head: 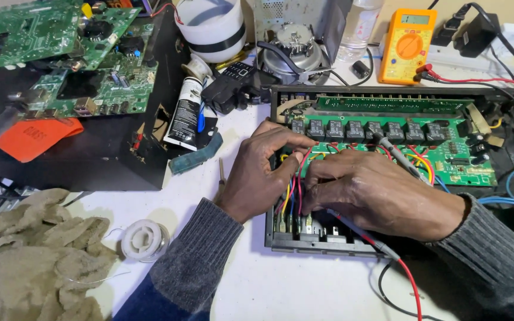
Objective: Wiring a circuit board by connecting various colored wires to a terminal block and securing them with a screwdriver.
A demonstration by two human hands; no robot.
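Wire bundle under both your hands, at the left end of the open chassis.

The coloured wires (pixel 292 193) run toward you from the green relay board (pixel 388 139), between your hands; your left hand (pixel 261 172) is nearer, fingers curled onto them. Your right hand (pixel 382 193) lies flat across, pinning a red-tipped probe (pixel 361 232) that slants out under the wrist; its exact pinch is hidden.
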